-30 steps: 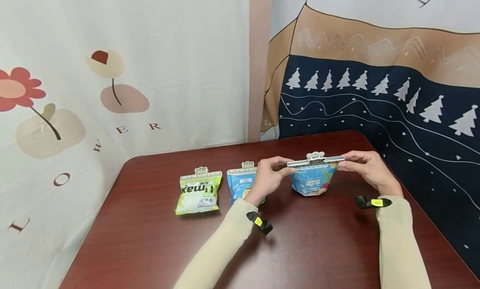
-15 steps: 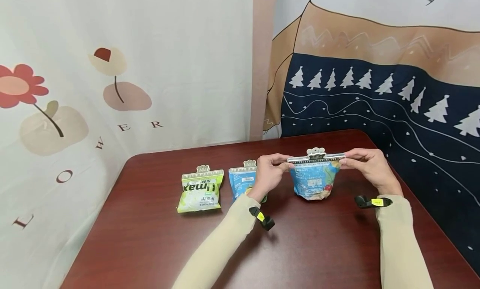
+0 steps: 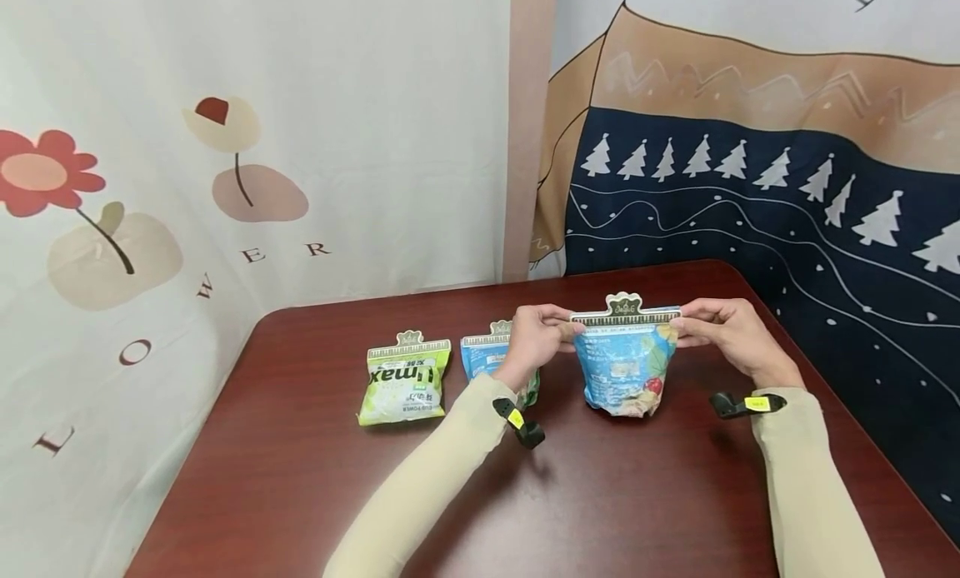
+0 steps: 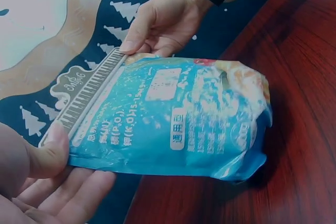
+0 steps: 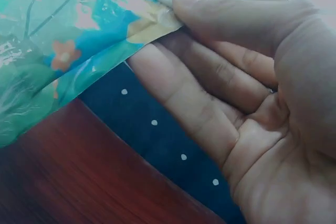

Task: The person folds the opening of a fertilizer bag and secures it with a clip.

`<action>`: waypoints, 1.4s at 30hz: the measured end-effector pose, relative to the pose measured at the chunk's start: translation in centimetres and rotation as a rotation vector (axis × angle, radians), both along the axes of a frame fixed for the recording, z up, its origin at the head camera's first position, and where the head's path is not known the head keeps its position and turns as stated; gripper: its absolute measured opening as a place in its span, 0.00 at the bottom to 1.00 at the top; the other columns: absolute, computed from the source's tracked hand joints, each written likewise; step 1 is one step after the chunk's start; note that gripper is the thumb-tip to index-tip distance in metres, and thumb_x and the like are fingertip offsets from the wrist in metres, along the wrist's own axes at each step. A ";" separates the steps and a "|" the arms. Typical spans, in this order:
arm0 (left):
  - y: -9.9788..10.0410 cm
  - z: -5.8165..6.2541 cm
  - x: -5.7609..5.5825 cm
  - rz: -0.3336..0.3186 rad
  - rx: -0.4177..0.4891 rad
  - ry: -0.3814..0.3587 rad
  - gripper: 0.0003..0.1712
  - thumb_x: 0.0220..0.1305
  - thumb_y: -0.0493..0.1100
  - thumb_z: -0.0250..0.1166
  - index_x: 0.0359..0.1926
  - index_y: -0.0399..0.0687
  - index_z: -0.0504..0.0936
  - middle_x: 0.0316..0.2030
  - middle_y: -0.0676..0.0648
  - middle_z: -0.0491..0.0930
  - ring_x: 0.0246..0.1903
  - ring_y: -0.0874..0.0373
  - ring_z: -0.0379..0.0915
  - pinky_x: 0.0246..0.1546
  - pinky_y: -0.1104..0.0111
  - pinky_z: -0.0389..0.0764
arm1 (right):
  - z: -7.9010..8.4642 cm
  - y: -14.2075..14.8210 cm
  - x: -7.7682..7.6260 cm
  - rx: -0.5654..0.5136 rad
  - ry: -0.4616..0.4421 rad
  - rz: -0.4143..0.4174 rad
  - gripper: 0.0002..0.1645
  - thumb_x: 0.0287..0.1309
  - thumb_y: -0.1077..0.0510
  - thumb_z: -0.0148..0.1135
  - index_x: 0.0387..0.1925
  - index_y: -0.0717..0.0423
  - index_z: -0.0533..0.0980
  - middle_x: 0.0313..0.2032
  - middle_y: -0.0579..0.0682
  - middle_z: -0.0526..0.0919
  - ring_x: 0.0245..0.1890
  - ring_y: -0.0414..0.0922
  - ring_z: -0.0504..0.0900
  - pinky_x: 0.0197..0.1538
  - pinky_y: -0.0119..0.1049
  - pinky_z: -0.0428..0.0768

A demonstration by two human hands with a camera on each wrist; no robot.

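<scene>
My left hand and right hand pinch the two top corners of a printed blue bag. A long bag clip with a piano-key pattern and a crown-shaped handle runs along the bag's top edge. In the left wrist view, the left thumb presses on the clip's end while the fingers lie behind the bag. The right wrist view has the right thumb on the clip's other end and the fingers under the bag's corner. The bag hangs nearly upright, its bottom close over the table.
Left of the hands lie a green bag and another blue bag, both with similar clips on top. The left hand and sleeve partly cover that second blue bag. Printed curtains stand behind the table.
Both hands have turned the blue bag so the clip's patterned face and more of the bag's front show. Its bottom has come toward me. The head view has shifted slightly.
</scene>
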State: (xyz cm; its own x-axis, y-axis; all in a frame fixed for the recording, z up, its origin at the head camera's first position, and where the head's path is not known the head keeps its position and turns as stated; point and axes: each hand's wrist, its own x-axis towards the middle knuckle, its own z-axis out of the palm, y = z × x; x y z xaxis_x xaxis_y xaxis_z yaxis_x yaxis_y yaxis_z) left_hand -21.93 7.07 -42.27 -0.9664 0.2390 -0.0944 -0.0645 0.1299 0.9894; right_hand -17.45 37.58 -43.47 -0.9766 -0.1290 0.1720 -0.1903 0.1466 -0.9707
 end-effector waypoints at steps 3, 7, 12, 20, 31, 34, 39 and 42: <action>-0.2 0.0 -0.5 -0.021 -0.009 -0.043 0.08 0.62 0.38 0.74 0.41 0.39 0.88 0.36 0.43 0.91 0.27 0.54 0.88 0.42 0.52 0.88 | -0.1 -0.1 -0.5 0.016 -0.040 0.012 0.08 0.65 0.66 0.67 0.44 0.67 0.83 0.33 0.44 0.91 0.32 0.41 0.91 0.38 0.35 0.88; -0.4 0.0 -1.3 -0.054 -0.048 -0.079 0.10 0.61 0.35 0.74 0.42 0.36 0.85 0.36 0.40 0.90 0.27 0.54 0.88 0.42 0.53 0.88 | -0.4 -0.4 -1.4 0.027 -0.112 0.013 0.09 0.66 0.62 0.67 0.45 0.63 0.84 0.34 0.43 0.91 0.33 0.41 0.91 0.40 0.36 0.88; -0.2 0.5 -2.2 -0.077 -0.174 -0.096 0.10 0.61 0.35 0.74 0.41 0.34 0.84 0.34 0.39 0.88 0.28 0.48 0.89 0.40 0.54 0.88 | -0.9 -0.5 -2.6 0.067 -0.203 -0.009 0.15 0.66 0.57 0.69 0.47 0.65 0.83 0.34 0.42 0.90 0.34 0.42 0.91 0.42 0.36 0.88; 0.7 1.3 -3.4 -0.145 -0.403 -0.084 0.09 0.63 0.33 0.72 0.40 0.29 0.86 0.33 0.35 0.88 0.32 0.45 0.89 0.40 0.55 0.88 | -2.1 -0.4 -4.0 0.100 -0.331 -0.025 0.25 0.67 0.53 0.69 0.54 0.70 0.78 0.36 0.42 0.88 0.36 0.41 0.90 0.45 0.38 0.88; 1.4 0.9 -5.6 -0.265 -0.607 -0.160 0.11 0.68 0.34 0.65 0.47 0.28 0.79 0.35 0.33 0.85 0.37 0.44 0.89 0.44 0.57 0.88 | -3.9 -1.3 -5.1 0.186 -0.429 -0.070 0.32 0.67 0.50 0.69 0.60 0.71 0.74 0.38 0.46 0.88 0.37 0.39 0.89 0.47 0.38 0.88; 1.5 0.4 -6.2 -0.279 -0.658 -0.177 0.09 0.67 0.33 0.67 0.42 0.28 0.81 0.32 0.33 0.87 0.37 0.45 0.89 0.43 0.59 0.88 | -4.5 -1.6 -5.3 0.187 -0.453 -0.099 0.30 0.67 0.52 0.68 0.61 0.70 0.75 0.39 0.47 0.88 0.36 0.38 0.89 0.46 0.37 0.88; 1.9 -0.3 -6.8 -0.282 -0.704 -0.206 0.10 0.67 0.33 0.68 0.45 0.28 0.80 0.31 0.34 0.86 0.35 0.45 0.90 0.41 0.60 0.89 | -5.0 -2.1 -5.5 0.220 -0.445 -0.139 0.29 0.66 0.53 0.69 0.59 0.71 0.77 0.42 0.52 0.87 0.34 0.37 0.89 0.44 0.36 0.88; 2.4 -0.7 -7.1 -0.289 -0.727 -0.204 0.11 0.66 0.32 0.68 0.46 0.28 0.80 0.30 0.34 0.85 0.33 0.45 0.90 0.37 0.60 0.89 | -4.9 -2.3 -5.3 0.267 -0.437 -0.174 0.27 0.65 0.54 0.70 0.56 0.71 0.79 0.43 0.57 0.87 0.32 0.37 0.89 0.41 0.34 0.88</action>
State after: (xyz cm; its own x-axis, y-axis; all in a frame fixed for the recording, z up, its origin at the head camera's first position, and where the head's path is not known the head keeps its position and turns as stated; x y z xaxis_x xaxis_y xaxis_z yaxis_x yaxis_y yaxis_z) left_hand -29.05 9.43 -42.94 -0.8230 0.2878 -0.4898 -0.1000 0.7753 0.6237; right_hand -22.78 35.26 -48.38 -0.9608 0.0576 -0.2712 0.2716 0.3921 -0.8789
